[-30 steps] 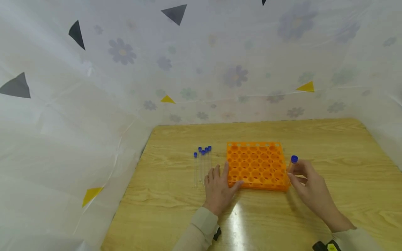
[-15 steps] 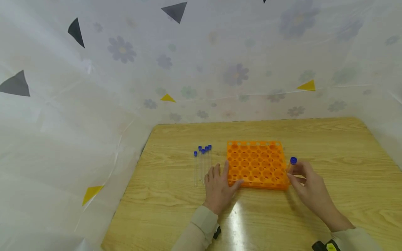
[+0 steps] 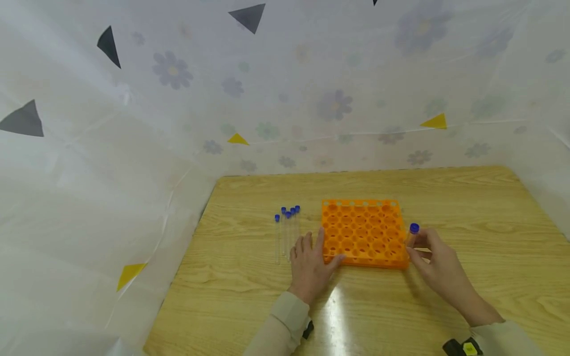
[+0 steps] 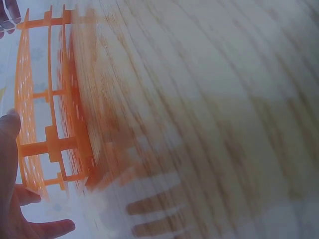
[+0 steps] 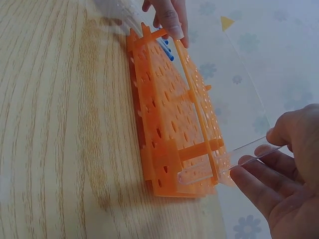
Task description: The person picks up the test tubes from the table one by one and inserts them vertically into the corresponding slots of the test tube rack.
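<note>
The wooden table (image 3: 231,296) lies beneath both hands. The orange rack (image 3: 361,233) sits between them, its long side running from left hand to right. The left hand (image 3: 310,267) rests spread on the rack's near left corner, thumb at the front edge. The right hand (image 3: 441,269) pinches a clear tube (image 3: 410,241) between thumb and fingertips. Just left of and beyond the left fingers lie five loose tubes (image 3: 283,237), caps away from the hand. The clear tube stands nearly upright, reaching down from the right hand at the rack's right end, the end nearer that hand; whether it passes through a hole or alongside, I cannot tell. Its blue cap (image 3: 414,228) tops the right fingers.
</note>
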Tool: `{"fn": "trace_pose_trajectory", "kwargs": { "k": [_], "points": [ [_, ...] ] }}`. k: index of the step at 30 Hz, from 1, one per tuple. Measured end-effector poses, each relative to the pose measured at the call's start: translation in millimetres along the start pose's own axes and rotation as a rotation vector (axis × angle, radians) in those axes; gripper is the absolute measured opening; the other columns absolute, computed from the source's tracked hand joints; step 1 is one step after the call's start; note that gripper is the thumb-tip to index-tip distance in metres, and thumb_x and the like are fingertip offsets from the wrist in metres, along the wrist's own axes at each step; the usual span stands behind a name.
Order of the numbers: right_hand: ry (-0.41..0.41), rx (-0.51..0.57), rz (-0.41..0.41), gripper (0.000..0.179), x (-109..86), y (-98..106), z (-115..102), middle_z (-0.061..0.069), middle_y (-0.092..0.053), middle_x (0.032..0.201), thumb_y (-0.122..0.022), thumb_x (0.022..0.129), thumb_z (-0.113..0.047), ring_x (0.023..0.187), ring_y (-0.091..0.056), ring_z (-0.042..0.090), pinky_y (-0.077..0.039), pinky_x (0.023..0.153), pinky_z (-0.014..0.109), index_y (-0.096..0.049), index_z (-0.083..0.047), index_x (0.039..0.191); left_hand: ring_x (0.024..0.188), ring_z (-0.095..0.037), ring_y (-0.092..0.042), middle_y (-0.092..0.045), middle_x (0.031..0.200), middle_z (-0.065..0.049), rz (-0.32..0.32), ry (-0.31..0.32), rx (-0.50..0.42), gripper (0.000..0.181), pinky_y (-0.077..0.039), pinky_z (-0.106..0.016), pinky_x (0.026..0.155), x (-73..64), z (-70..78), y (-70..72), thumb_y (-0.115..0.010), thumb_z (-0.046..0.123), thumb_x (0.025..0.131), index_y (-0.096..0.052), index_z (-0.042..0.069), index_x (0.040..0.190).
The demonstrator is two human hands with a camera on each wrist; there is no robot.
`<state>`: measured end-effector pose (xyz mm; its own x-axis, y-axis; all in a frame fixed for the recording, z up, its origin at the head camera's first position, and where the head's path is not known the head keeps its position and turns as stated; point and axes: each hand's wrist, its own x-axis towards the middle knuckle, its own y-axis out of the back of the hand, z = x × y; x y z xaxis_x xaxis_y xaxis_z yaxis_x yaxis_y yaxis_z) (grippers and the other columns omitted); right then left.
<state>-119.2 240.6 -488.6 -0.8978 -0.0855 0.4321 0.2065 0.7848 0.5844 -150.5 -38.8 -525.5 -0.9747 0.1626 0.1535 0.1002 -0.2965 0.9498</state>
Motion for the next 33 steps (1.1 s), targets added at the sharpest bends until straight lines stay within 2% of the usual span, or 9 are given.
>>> {"fn": "trace_pose_trajectory", "kwargs": {
  "k": [6, 12, 17, 23, 33],
  "points": [
    [-0.012, -0.002, -0.01, 0.028, -0.1, 1.0, -0.2, 0.007, -0.06, 0.096, -0.065, 0.086, 0.012, 0.099, -0.048, -0.019, -0.047, 0.078, 0.001, -0.051, 0.002, 0.108, 0.136, -0.039, -0.042, -0.043, 0.149, -0.016, 0.004, 0.0, 0.001, 0.085, -0.04, -0.057, 0.109, 0.1, 0.2, -0.9, -0.039, 0.076, 0.09, -0.027, 0.025, 0.157],
    [-0.03, -0.046, -0.02, 0.02, 0.6, 1.9, -2.3, 0.013, -0.063, 0.101, -0.067, 0.086, 0.008, 0.096, -0.062, 0.006, -0.051, 0.077, 0.006, -0.057, -0.004, 0.099, 0.137, -0.039, -0.042, -0.043, 0.149, -0.016, -0.007, 0.005, 0.0, 0.085, -0.04, -0.057, 0.109, -0.3, 0.5, -1.6, -0.038, 0.076, 0.09, -0.026, 0.025, 0.158],
    [-0.026, -0.045, -0.026, 0.021, 0.6, 2.0, -2.4, 0.012, -0.064, 0.101, -0.067, 0.086, 0.008, 0.095, -0.061, 0.003, -0.051, 0.076, 0.006, -0.059, -0.006, 0.097, 0.137, -0.039, -0.042, -0.043, 0.15, -0.017, -0.008, 0.006, -0.007, 0.085, -0.04, -0.057, 0.109, -0.3, 0.3, -2.2, -0.039, 0.075, 0.091, -0.025, 0.025, 0.158],
    [-0.026, -0.046, -0.026, 0.022, 0.2, 1.2, -0.6, 0.011, -0.064, 0.102, -0.068, 0.086, 0.008, 0.095, -0.064, 0.019, -0.052, 0.076, 0.007, -0.057, -0.009, 0.095, 0.138, -0.039, -0.041, -0.042, 0.15, -0.016, -0.011, 0.009, -0.004, 0.085, -0.04, -0.057, 0.109, -0.3, -0.1, -3.3, -0.038, 0.076, 0.091, -0.024, 0.025, 0.158],
    [-0.003, 0.001, -0.02, 0.025, -0.9, -0.2, -0.1, 0.004, -0.061, 0.099, -0.067, 0.085, 0.011, 0.096, -0.057, -0.006, -0.049, 0.076, 0.004, -0.055, -0.01, 0.091, 0.136, -0.039, -0.042, -0.043, 0.15, -0.016, 0.01, 0.002, -0.006, 0.085, -0.041, -0.057, 0.108, 0.1, -0.3, -3.8, -0.038, 0.076, 0.091, -0.025, 0.025, 0.158]
  ]
}}
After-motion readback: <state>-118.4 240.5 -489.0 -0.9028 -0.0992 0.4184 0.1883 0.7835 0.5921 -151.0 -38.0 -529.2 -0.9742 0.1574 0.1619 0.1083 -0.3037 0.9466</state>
